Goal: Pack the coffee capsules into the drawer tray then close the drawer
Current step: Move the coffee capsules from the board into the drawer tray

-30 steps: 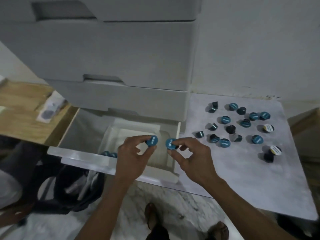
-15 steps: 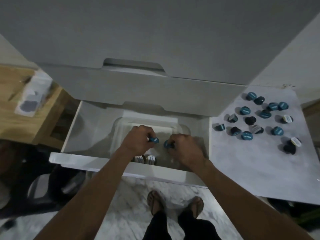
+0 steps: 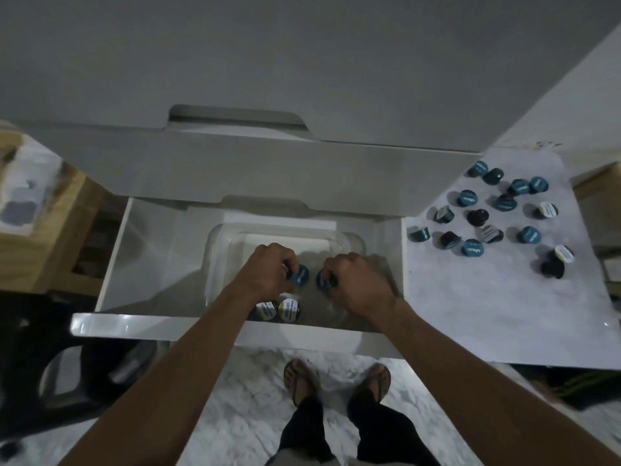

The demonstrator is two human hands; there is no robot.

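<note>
The bottom drawer (image 3: 111, 264) of a white cabinet stands pulled out, with a clear plastic tray (image 3: 218, 243) inside it. Both hands are down in the tray. My left hand (image 3: 268, 274) pinches a blue-lidded coffee capsule (image 3: 300, 275). My right hand (image 3: 356, 284) pinches a second blue capsule (image 3: 323, 280) just beside the first. Two white-lidded capsules (image 3: 288, 309) lie at the tray's near edge, partly hidden by my left forearm. Several more capsules (image 3: 470, 247), blue, black and white-lidded, are scattered on the white surface to the right.
The closed drawer above (image 3: 235, 169) overhangs the back of the open one. A wooden table (image 3: 50, 230) with a packet stands to the left. The white marbled top (image 3: 487, 314) lies to the right. My sandalled feet (image 3: 336, 381) stand on marble floor below the drawer front (image 3: 151, 327).
Both hands have gone down from above the drawer front into the tray, each still holding its blue capsule. The view has tilted downward and closer to the drawer.
</note>
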